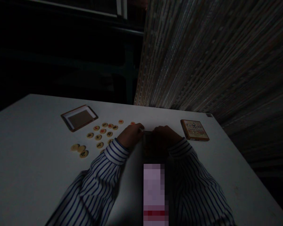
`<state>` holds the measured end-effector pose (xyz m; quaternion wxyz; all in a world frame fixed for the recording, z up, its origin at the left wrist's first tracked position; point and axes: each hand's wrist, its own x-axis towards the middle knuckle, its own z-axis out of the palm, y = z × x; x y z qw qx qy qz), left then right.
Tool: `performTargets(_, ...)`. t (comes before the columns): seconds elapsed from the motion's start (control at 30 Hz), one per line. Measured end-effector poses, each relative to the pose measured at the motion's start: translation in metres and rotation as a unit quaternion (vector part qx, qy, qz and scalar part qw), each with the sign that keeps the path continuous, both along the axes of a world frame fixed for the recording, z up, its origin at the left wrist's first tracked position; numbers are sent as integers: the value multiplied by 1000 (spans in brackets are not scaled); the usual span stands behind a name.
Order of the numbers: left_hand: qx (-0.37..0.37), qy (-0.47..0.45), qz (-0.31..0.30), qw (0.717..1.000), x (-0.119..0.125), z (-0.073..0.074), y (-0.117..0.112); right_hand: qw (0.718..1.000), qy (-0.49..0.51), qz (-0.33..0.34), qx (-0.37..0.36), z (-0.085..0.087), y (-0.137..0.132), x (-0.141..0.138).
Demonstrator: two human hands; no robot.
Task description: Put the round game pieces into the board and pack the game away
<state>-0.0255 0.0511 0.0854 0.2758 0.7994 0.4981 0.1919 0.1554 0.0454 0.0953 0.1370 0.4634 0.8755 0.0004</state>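
Note:
Both my hands rest close together on a white table (25,150), in striped sleeves. My left hand (131,135) is curled, its fingertips pinching a small pale thing (146,130) that lies between the hands. My right hand (166,133) is curled too and meets the same thing from the right; the dim light hides what it is. Several round wooden game discs (101,133) with red or black marks lie scattered just left of my left hand.
An open box tray (79,117) lies at the far left of the discs. A printed box lid (194,129) lies to the right, near the table's far right corner. A striped wall or curtain (214,56) rises behind. The room is dark.

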Motion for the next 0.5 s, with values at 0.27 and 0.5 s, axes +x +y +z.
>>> performTargets(0.27, -1, 7, -20, 1000, -1, -1, 0, 1000, -6, -6, -26, -8, 4, 1)
performTargets(0.5, -5, -4, -22, 1000, -2, -4, 1, 999, 4, -10, -33, -6, 4, 2)
